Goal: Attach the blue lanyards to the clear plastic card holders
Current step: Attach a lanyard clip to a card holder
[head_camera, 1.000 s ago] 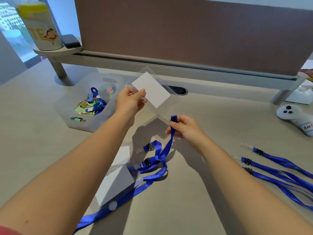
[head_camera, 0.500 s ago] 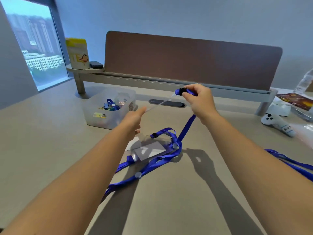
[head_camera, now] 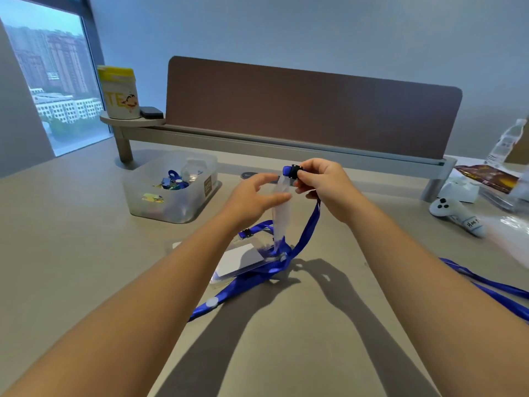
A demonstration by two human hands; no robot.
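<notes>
My right hand (head_camera: 323, 186) pinches the black clip (head_camera: 292, 171) of a blue lanyard (head_camera: 309, 224), raised above the table. A clear card holder (head_camera: 282, 213) hangs down from that clip, blurred by motion. My left hand (head_camera: 252, 200) is just left of the holder, its fingers spread and loosely bent; whether they touch the holder I cannot tell. Below on the table lies a pile of finished blue lanyards (head_camera: 257, 277) with a card holder showing a white card (head_camera: 239, 260).
A translucent bin (head_camera: 171, 207) of clips and small parts stands at the left. More loose blue lanyards (head_camera: 486, 287) lie at the right edge. A white controller (head_camera: 455, 212), a water bottle (head_camera: 503, 144) and packaging sit at the far right. A brown divider panel (head_camera: 312, 110) closes the back.
My right hand has come down a little with the clip. The holder now hangs from the clip, and my left hand has let go of it and opened beside it.
</notes>
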